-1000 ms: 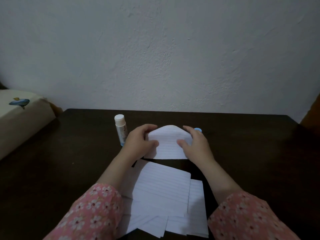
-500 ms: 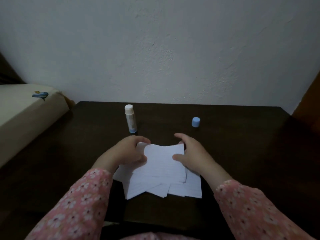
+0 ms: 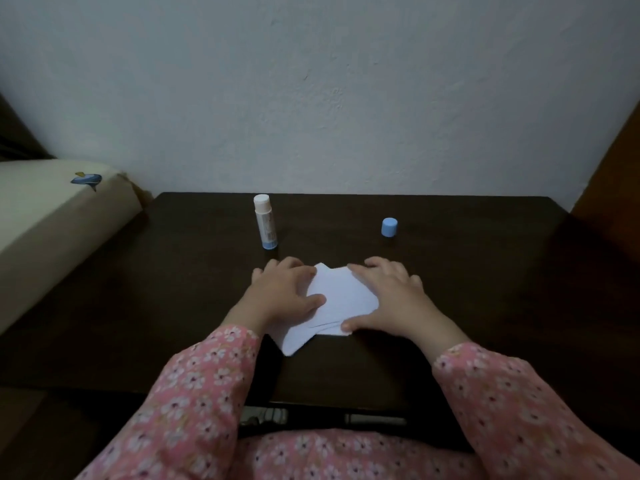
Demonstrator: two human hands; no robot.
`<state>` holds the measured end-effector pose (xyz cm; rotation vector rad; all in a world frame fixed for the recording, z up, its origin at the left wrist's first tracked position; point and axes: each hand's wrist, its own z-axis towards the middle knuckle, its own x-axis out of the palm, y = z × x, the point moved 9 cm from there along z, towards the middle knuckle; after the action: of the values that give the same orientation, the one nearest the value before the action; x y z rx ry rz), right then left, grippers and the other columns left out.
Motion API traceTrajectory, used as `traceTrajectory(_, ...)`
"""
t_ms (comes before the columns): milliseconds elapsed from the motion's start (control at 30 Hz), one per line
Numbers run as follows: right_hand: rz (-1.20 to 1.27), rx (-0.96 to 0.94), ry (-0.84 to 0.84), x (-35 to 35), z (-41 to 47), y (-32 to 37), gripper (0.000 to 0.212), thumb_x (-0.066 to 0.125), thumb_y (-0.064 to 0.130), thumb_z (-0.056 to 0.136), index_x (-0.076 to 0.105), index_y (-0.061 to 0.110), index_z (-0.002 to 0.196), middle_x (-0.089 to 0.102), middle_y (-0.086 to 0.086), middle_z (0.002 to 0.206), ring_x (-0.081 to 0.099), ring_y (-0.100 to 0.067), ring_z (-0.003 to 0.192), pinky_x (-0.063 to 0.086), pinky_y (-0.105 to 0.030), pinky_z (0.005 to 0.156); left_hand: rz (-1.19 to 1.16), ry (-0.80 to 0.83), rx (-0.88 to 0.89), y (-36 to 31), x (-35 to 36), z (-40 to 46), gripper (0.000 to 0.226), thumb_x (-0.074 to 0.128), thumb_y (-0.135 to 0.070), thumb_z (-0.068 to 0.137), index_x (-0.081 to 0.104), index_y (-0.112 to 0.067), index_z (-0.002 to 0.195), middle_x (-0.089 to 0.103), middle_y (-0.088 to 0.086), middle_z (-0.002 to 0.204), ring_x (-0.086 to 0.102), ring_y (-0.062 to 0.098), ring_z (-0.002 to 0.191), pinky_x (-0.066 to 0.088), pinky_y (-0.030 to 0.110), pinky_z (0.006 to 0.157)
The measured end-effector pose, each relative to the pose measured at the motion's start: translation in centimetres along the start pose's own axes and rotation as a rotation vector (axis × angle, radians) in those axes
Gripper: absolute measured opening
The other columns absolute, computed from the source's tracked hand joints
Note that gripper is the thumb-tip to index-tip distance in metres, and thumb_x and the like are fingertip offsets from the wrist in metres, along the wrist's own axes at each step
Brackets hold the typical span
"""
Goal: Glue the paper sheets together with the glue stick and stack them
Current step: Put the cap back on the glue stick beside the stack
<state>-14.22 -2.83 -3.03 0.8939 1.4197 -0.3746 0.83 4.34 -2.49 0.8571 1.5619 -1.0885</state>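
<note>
Two hands lie flat on one loose stack of white paper sheets (image 3: 341, 299) in the middle of the dark counter (image 3: 485, 289). How many sheets it holds cannot be counted; several offset corners show along its near edge. The left hand (image 3: 285, 291) presses on the stack's left side with fingers spread and straight, grip released, its thumb resting on the top sheet. The right hand (image 3: 389, 296) presses on the right side the same way, fingers straight, thumb at the near right corner, grasping nothing. One glue stick (image 3: 265, 221) stands upright and uncapped beyond the left hand, apart from the paper. One blue cap (image 3: 389, 227) stands beyond the right hand, well apart from the glue stick. Both arms wear pink floral sleeves (image 3: 194, 393)
</note>
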Motion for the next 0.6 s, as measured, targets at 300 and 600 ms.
traceTrajectory(300, -0.036, 0.3, -0.149, 0.1, -1.6, -1.7, 0.083, 0.034, 0.078, 0.084, 0.041, 0.021, 0.144, 0.032, -0.002, 0.15, 0.027, -0.024, 0.136, 0.025, -0.046, 0.108, -0.098, -0.022, -0.443, 1.5, 1.3, -1.3, 0.073, 0.055, -0.071, 0.076, 0.051, -0.02, 0.128, 0.04, 0.006, 0.127, 0.042, 0.024, 0.115, 0.045, 0.043, 0.094)
traceTrajectory(600, 0.074, 0.259, -0.048, 2.8, -1.5, -0.1, 0.112, 0.045, 0.089, 0.067, 0.019, 0.022, 0.153, 0.007, -0.001, 0.16, -0.004, -0.027, 0.147, 0.002, -0.058, 0.113, -0.24, 0.018, -0.611, 1.1, 1.1, -2.1, 0.068, 0.055, -0.057, 0.072, 0.051, -0.014, 0.124, 0.041, 0.006, 0.118, 0.042, 0.025, 0.113, 0.046, 0.042, 0.092)
